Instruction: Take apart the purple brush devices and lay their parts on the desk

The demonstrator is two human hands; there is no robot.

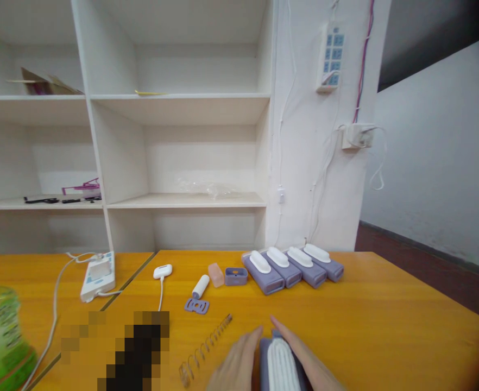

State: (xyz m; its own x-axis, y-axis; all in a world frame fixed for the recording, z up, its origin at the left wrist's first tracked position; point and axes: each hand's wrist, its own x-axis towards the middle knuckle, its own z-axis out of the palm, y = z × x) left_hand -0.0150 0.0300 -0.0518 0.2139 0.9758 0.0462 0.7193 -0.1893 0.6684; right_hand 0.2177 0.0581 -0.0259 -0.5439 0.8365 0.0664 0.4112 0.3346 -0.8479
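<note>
At the bottom of the head view a purple-grey plastic case with a white ribbed top (281, 364) sits between my two hands. My left hand (239, 361) lies along its left side, fingers stretched forward and close together. Against its right side rests my right hand (304, 355), its fingers pointing toward the case's far end. The case's near end is cut off by the frame. To the left of my left hand lies a long metal coil spring (206, 350). Beyond it are a flat purple slotted plate (196, 306) and a white cylinder (201, 286).
Several purple cases with white oval tops (280, 269) stand in a row at the table's back. Beside them are a purple hollow frame (235, 276) and a pinkish translucent block (215, 275). Leftward are a white cabled device (162, 271), a power strip (98, 276) and a green bottle (3, 336).
</note>
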